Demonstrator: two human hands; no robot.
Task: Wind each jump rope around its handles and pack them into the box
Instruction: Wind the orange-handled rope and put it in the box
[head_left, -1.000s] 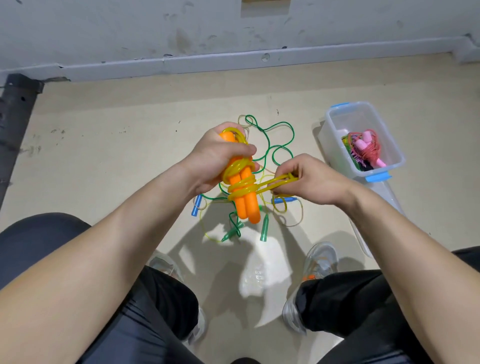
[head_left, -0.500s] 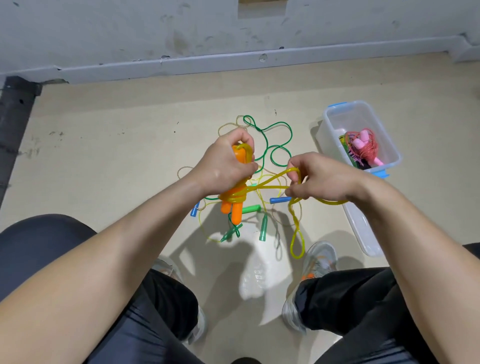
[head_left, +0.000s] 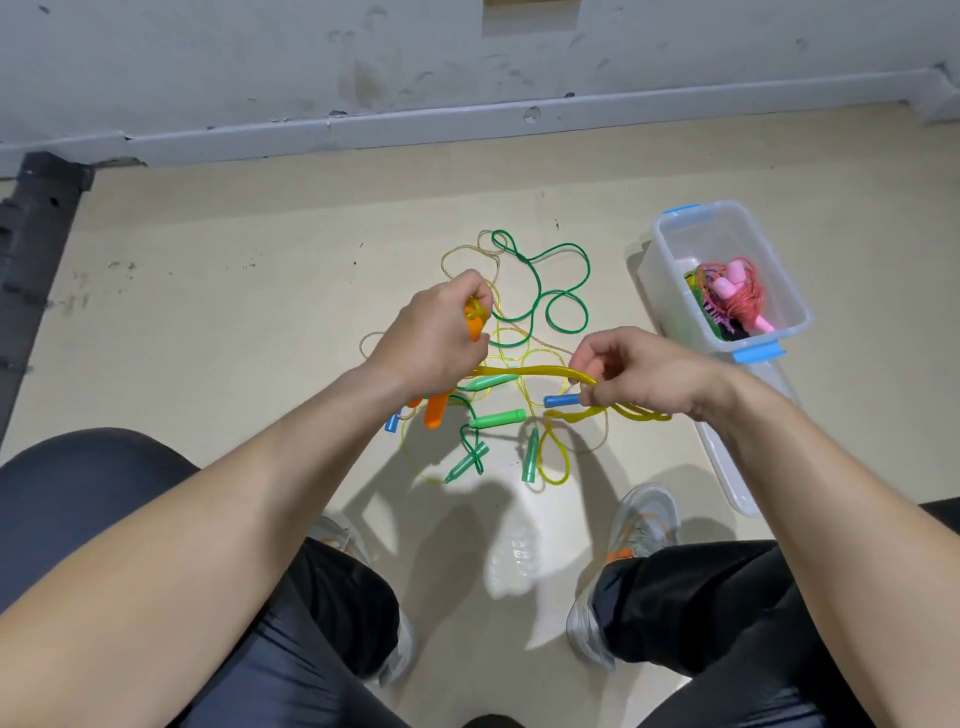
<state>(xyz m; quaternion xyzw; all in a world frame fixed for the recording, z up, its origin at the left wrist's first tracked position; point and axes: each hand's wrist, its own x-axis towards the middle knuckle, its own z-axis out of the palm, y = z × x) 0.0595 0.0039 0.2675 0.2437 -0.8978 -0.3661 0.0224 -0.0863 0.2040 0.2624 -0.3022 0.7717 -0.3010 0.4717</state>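
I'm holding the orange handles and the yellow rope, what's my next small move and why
Probably carry the yellow rope in the right hand around the orange handles: the left hand grips them, the rope spans both hands, and slack hangs unwound.

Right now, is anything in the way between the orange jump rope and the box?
Nothing visible is. The orange-handled jump rope sits in the left hand, its yellow cord pinched by the right hand. The clear box stands open, with bare floor between.
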